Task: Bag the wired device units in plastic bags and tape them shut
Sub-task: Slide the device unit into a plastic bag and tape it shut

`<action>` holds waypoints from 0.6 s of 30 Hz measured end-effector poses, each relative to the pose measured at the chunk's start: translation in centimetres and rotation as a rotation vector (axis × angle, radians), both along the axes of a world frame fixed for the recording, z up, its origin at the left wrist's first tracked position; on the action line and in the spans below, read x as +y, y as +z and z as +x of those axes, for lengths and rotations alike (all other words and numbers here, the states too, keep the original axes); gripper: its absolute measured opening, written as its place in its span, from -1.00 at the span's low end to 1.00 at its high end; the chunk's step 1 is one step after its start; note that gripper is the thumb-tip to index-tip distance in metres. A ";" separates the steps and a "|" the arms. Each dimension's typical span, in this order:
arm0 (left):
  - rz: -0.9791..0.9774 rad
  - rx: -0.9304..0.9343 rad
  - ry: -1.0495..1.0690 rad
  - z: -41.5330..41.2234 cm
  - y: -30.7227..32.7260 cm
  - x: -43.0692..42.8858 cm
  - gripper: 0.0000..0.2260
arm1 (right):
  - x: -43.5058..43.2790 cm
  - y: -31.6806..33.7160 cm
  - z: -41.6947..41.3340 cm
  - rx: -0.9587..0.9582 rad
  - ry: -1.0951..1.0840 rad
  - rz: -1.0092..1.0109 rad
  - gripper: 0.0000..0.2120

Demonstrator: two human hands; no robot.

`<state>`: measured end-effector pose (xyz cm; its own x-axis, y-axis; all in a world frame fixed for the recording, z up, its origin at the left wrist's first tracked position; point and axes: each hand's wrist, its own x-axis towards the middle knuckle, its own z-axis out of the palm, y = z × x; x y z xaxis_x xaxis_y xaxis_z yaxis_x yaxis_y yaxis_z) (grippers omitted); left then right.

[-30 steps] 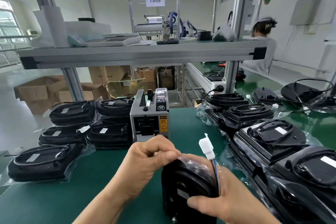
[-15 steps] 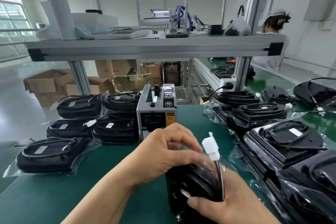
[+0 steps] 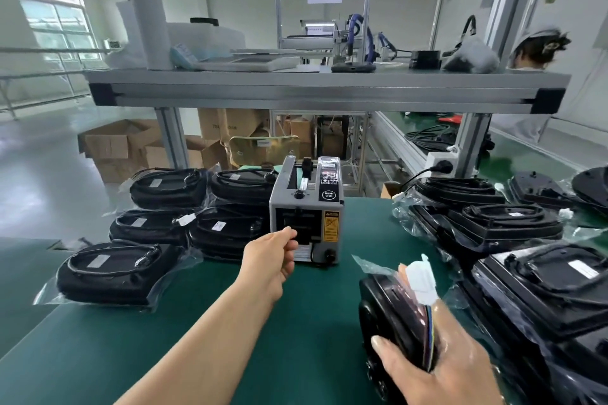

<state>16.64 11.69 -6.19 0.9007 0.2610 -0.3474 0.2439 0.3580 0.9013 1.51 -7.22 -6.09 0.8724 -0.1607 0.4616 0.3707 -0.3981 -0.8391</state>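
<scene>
Device unit (image 3: 393, 316): black, lower right of frame, held on edge in its plastic bag (image 3: 371, 268), clasped by your right grip (image 3: 437, 371); its lower end is cut off by the frame's bottom edge. White connector (image 3: 421, 279): juts from the top. Your left grip (image 3: 273, 256): at the front of the tape dispenser (image 3: 307, 207) on the counter (image 3: 296, 332), centre frame. Its fingertips are hidden, so you cannot tell whether it pinches tape.

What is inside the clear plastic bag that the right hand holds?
A black device unit with its coloured wires; a white connector stands at the open top of the bag. The right hand covers the unit's near side, so that part cannot be seen.
</scene>
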 end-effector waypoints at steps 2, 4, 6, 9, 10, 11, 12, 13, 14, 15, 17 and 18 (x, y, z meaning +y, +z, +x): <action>-0.018 0.047 0.011 1.8 -0.3 -0.1 -0.86 | 0.1 -0.1 0.4 -0.014 0.009 0.002 0.07; -0.025 0.077 0.024 3.0 -0.5 -0.3 -0.84 | 0.1 -0.2 0.9 -0.005 0.039 0.033 -0.04; -0.038 0.109 0.047 3.8 -0.7 -0.3 -0.82 | 0.1 -0.3 1.6 0.016 0.052 0.040 -0.14; -0.061 0.142 0.078 4.4 -0.7 -0.4 -0.83 | -0.1 -0.2 2.4 0.042 0.057 0.055 -0.22; -0.062 0.146 0.083 4.5 -0.7 -0.4 -0.85 | -0.1 -0.2 2.5 0.054 0.060 0.056 -0.24; -0.060 0.154 0.082 4.6 -0.6 -0.4 -0.87 | 0.0 -0.2 2.5 0.061 0.064 0.057 -0.25; -0.060 0.163 0.078 4.8 -0.5 -0.5 -0.89 | 0.1 -0.2 2.5 0.063 0.068 0.054 -0.24; -0.065 0.170 0.077 4.9 -0.3 -0.6 -0.91 | 0.2 -0.3 2.5 0.063 0.074 0.050 -0.24; -0.074 0.175 0.083 5.0 -0.2 -0.7 -0.92 | 0.2 -0.3 2.4 0.064 0.079 0.043 -0.25; -0.084 0.178 0.094 5.2 -0.1 -0.9 -0.91 | 0.3 -0.3 2.3 0.068 0.083 0.030 -0.27; -0.104 0.167 0.130 5.5 0.1 -1.3 -0.89 | 0.4 -0.3 2.2 0.078 0.090 0.001 -0.32; -0.111 0.153 0.152 5.6 0.1 -1.5 -0.88 | 0.4 -0.3 2.2 0.084 0.090 -0.004 -0.34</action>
<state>22.23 10.19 -6.06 0.7884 0.3423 -0.5111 0.3102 0.4963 0.8108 3.71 -6.83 -6.41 0.9187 -0.0784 0.3871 0.3337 -0.3701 -0.8670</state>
